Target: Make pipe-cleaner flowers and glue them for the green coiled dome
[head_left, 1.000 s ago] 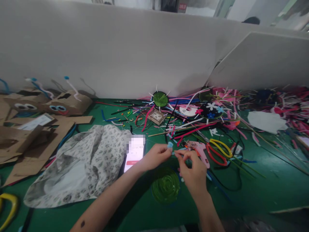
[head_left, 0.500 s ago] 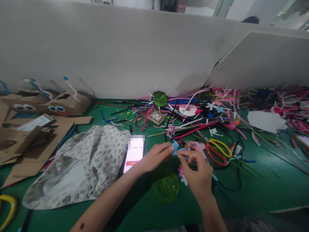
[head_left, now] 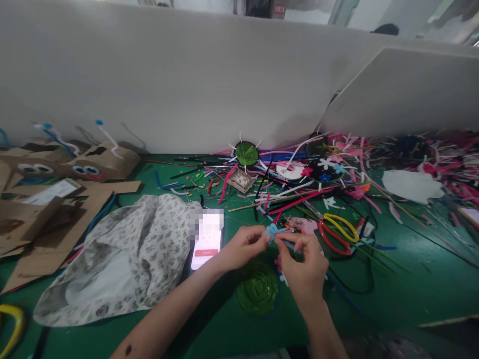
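One blue flower, pinched from both sides

Our left hand grips it between closed thumb and fingers; our right hand nips its right edge, fingertips together. We hold it above the green table, just left of the pink glue gun.

Both hands pinch a blue piece (seemingly a flower).

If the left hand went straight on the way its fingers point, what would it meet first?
Beyond the small blue flower at its fingertips, the left hand would probably meet the right hand first, whose fingertips are close by at the flower's other edge. Depth is hard to judge here.
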Action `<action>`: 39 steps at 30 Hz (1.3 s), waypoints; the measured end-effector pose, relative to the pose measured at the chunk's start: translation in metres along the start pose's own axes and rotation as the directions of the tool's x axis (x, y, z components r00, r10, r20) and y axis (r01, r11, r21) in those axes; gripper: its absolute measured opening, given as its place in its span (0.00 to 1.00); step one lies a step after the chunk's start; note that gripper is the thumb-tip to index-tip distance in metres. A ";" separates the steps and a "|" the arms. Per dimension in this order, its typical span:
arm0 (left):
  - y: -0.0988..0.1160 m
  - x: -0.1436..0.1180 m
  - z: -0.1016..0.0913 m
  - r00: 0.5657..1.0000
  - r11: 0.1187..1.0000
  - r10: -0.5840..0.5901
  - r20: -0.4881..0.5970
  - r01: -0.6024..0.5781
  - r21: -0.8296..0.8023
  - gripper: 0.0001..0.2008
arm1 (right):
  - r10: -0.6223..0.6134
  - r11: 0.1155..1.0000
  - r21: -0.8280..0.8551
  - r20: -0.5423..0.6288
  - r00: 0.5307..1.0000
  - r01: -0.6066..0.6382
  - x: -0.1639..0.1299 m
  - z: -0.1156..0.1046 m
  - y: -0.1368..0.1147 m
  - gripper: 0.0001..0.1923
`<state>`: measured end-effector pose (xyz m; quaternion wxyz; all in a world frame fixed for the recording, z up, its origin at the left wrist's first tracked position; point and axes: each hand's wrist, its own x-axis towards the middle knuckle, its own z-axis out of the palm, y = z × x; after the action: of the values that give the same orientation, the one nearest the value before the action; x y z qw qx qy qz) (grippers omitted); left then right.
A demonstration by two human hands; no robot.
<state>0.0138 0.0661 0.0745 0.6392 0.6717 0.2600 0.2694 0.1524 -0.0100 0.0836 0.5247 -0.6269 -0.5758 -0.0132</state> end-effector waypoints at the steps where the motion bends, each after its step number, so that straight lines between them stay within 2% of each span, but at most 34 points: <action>1: 0.000 0.000 0.002 1.000 0.999 -0.005 -0.004 0.005 -0.034 0.20 | -0.042 0.999 -0.025 -0.038 0.998 0.041 -0.001 0.001 0.000 0.17; 5: -0.002 0.000 0.008 0.998 0.992 -0.030 -0.059 0.022 -0.125 0.21 | -0.175 0.978 -0.138 -0.127 0.976 0.157 -0.002 0.002 0.001 0.18; 10: -0.002 0.001 0.010 0.983 0.993 -0.078 -0.163 0.061 -0.106 0.20 | -0.154 0.978 -0.152 -0.059 0.986 0.143 -0.001 -0.001 0.003 0.16; 15: 0.005 0.000 0.001 0.997 0.997 -0.072 -0.042 0.072 -0.009 0.18 | -0.144 0.982 -0.131 -0.056 0.988 0.136 -0.002 -0.006 0.004 0.16; 18: 0.006 0.000 -0.001 0.998 0.998 -0.063 -0.003 0.063 -0.006 0.18 | -0.148 0.986 -0.084 -0.055 0.988 0.143 -0.002 -0.005 0.003 0.17; 22: 0.002 0.000 0.009 0.995 0.981 -0.089 -0.038 0.081 -0.176 0.18 | -0.139 0.990 0.014 -0.119 0.983 0.142 -0.004 0.001 -0.002 0.19; 25: 0.000 0.001 0.020 0.991 0.941 -0.096 -0.098 0.059 -0.332 0.18 | -0.063 0.997 0.036 -0.150 0.987 0.069 -0.007 0.005 -0.009 0.19; 28: 0.000 0.001 0.025 0.981 0.907 -0.112 -0.159 0.036 -0.419 0.19 | -0.048 0.998 0.031 -0.092 0.995 0.052 -0.007 0.006 -0.014 0.16; 32: 0.001 0.001 0.022 0.965 0.893 -0.155 -0.212 0.045 -0.448 0.18 | -0.126 0.992 0.001 0.039 0.991 0.126 -0.005 0.006 -0.016 0.15; 36: -0.001 0.002 0.020 0.966 0.929 -0.141 -0.218 0.053 -0.365 0.18 | -0.180 0.979 -0.083 0.072 0.981 0.185 -0.005 0.005 -0.011 0.15; 39: -0.005 0.002 0.019 0.961 0.963 -0.098 -0.260 0.026 -0.268 0.17 | -0.212 0.972 -0.082 0.093 0.973 0.220 -0.005 0.003 -0.007 0.14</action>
<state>0.0284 0.0539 0.0689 0.6889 0.5297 0.3280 0.3705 0.1435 -0.0132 0.0840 0.4661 -0.5841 -0.6608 -0.0704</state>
